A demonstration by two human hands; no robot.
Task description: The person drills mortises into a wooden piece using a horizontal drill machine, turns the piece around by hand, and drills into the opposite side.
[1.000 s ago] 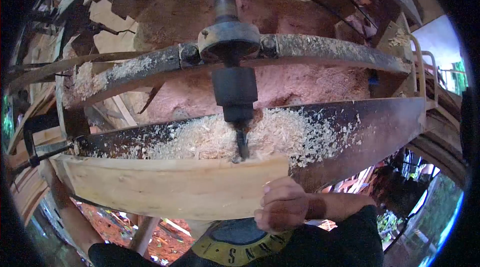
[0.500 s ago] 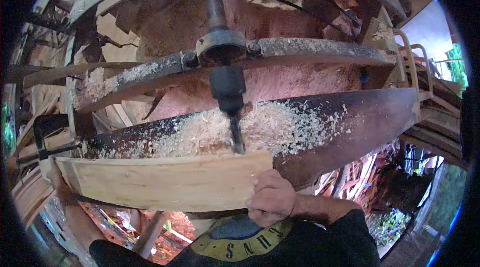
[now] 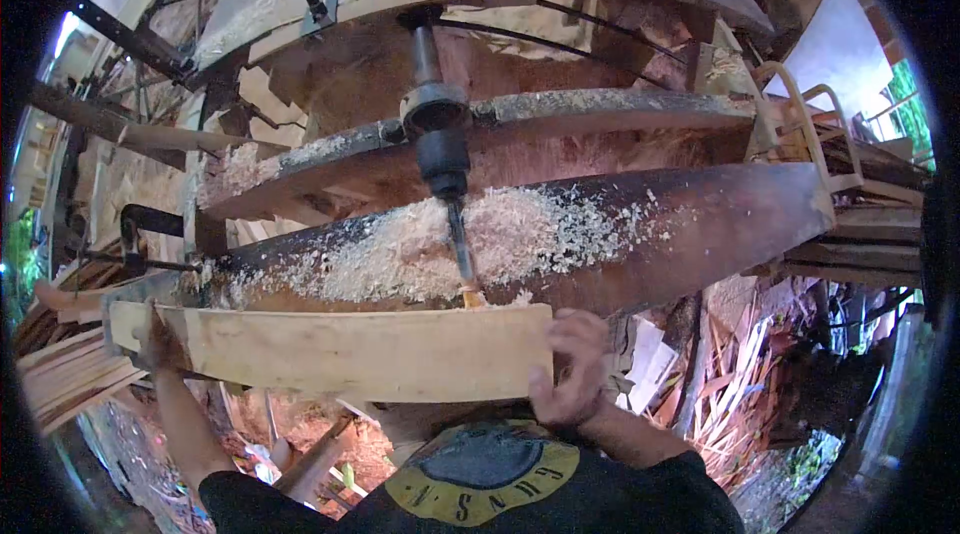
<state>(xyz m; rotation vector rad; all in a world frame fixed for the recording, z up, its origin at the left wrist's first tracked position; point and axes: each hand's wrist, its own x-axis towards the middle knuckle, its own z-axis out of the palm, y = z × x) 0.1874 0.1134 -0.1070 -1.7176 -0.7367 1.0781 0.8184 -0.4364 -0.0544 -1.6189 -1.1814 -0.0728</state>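
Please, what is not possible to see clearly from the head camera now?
Head view: the drill bit's tip, lost at the wooden board's upper edge.
Head view: some fingers of the left hand, behind the board.
Head view: the board's reverse, turned away.

Scrap wood strips (image 3: 735,364) lie heaped at lower right. Planks (image 3: 75,376) are stacked at left; greenery (image 3: 910,112) shows far right.
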